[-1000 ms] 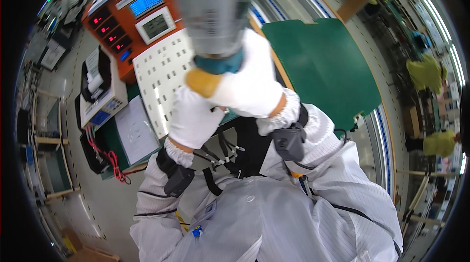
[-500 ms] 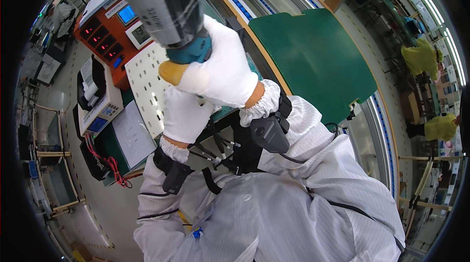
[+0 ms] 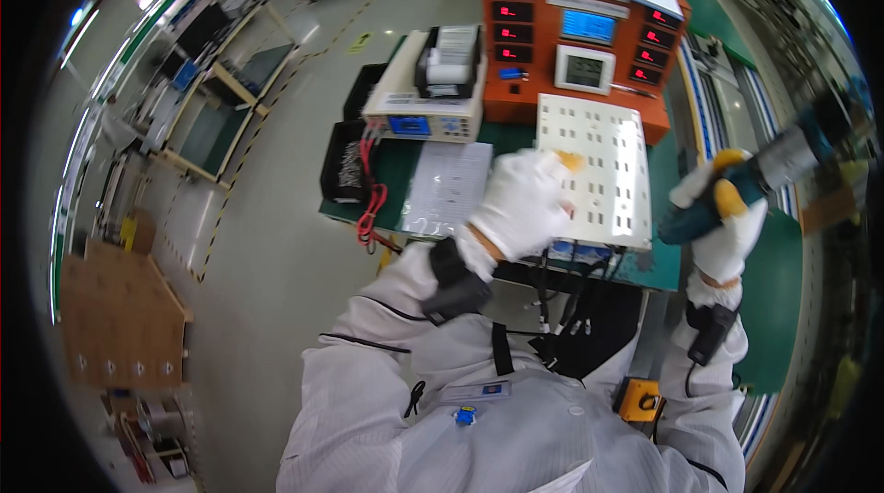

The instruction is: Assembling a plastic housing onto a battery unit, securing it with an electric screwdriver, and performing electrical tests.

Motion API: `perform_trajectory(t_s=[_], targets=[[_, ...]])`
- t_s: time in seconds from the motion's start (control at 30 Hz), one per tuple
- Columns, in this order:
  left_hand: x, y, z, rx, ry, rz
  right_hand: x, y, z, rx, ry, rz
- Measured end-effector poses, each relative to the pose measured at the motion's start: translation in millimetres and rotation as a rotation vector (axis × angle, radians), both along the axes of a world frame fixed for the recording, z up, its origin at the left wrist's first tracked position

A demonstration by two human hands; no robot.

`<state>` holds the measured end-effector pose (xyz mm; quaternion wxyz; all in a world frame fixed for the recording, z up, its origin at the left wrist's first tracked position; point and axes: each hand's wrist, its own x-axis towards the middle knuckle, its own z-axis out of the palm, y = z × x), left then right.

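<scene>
Grip alone keeps the power tool (image 3: 783, 162) up: the right hand (image 3: 727, 249) has its fingers wrapped around the teal part, holding it raised and tilted to the right of the white board (image 3: 599, 198). Cloth gloves on a smooth casing could let it slide or twist, and the bulky end reaching outward would probably add to that pull. A careless swing inward might knock the board or strike the left hand (image 3: 525, 203), which is over the board's left part; its fingers are partly curled and blurred, so I cannot tell whether they pinch anything. Black cables (image 3: 545, 286) hang below the board's near edge, where a sleeve could snag them. Farther left, a tug on the red leads (image 3: 370, 217) might disturb the black box (image 3: 348, 166) of small parts near the edge of the table (image 3: 658, 265).

The tool itself has a teal nose pointing down toward the board side, a grip in the same colour, and a dark body with a pale grey label; its far end is too blurred to make out. The board looks flat and glossy, with rows of small slots, and sits in front of the orange box (image 3: 516, 92).
</scene>
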<state>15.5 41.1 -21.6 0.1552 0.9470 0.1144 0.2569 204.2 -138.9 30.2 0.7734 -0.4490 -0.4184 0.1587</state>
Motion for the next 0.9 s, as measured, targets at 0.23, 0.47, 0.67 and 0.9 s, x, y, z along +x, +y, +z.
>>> perform_trajectory(t_s=[0.23, 0.47, 0.67, 0.9], targets=[[-181, 218, -58, 0.043, 0.107, 0.924, 3, -23, 20, 0.126, 0.076, 0.274], [-192, 269, -132, -0.114, 0.689, 0.901, 3, -33, 16, 0.042, 0.038, 0.283], [-194, 268, -142, -0.15, 0.69, 0.875, 2, -36, -2, -0.006, 0.046, 0.243], [-211, 273, -154, -0.136, 0.449, 0.779, -3, -38, -4, -0.032, 0.048, 0.207]])
